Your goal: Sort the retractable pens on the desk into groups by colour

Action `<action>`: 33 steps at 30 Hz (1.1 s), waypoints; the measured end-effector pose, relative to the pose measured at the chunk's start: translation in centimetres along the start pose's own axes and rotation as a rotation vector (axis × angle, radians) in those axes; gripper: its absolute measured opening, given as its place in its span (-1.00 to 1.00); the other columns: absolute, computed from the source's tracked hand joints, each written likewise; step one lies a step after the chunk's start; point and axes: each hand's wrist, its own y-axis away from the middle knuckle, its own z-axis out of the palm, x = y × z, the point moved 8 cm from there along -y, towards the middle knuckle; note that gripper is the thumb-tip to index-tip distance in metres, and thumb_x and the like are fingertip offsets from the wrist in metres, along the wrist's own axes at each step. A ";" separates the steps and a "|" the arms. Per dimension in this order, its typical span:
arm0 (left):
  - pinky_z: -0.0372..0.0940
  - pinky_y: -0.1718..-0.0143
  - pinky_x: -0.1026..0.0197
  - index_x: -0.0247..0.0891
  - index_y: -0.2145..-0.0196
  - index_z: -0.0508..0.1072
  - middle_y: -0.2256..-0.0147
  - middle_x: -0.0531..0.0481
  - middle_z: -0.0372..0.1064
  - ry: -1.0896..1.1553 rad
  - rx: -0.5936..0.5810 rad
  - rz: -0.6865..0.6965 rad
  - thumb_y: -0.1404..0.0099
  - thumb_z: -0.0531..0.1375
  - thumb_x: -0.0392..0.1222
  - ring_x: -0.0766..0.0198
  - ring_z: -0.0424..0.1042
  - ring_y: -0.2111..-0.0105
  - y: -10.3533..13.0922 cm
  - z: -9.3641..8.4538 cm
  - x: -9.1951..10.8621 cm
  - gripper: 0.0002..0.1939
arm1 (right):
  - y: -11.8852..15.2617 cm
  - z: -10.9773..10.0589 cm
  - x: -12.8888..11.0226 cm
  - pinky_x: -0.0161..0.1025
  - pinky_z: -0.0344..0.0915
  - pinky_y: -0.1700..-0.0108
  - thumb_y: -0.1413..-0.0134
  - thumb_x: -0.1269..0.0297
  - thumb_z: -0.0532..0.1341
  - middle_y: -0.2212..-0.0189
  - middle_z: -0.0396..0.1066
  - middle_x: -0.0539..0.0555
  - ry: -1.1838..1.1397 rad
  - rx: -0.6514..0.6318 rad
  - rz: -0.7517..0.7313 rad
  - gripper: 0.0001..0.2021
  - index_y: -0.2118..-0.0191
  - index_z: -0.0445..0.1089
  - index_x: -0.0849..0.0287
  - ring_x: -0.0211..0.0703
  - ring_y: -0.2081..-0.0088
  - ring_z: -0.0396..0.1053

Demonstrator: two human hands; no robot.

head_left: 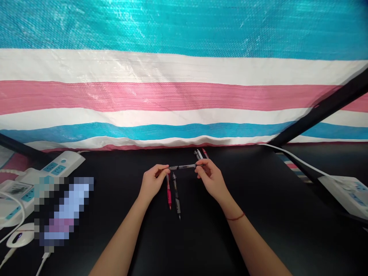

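A slim pen (184, 166), clear and dark, is held level between my two hands. The fingertips of my left hand (153, 179) pinch its left end, and my right hand (211, 178) grips its right end. Below my left fingertips lies a red pen (169, 193) on the black table, its upper end partly hidden by the hand. Beside it rests a black-grey pen (176, 197), its tip towards me. Behind my right hand, several more pens (199, 154) lie together, partly covered by the fingers.
On the left are a white power strip (67, 163), a white mouse-like device (21, 235) and a blurred-out phone-like object (70, 207) with a cable. Another power strip (345, 193) sits at the right. A striped tarp (184, 96) hangs behind the black table (115, 230).
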 end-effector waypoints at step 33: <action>0.34 0.32 0.22 -0.25 0.31 0.46 0.45 0.00 0.49 0.080 0.027 -0.036 -0.20 0.17 0.00 0.21 0.49 0.40 0.3 0.2 0.5 -0.74 | 0.0 0.3 0.5 -0.36 -0.01 0.65 -0.03 -0.05 0.21 0.61 0.28 -0.05 -0.111 -0.036 0.111 -0.66 0.39 0.33 0.17 -0.37 0.65 0.12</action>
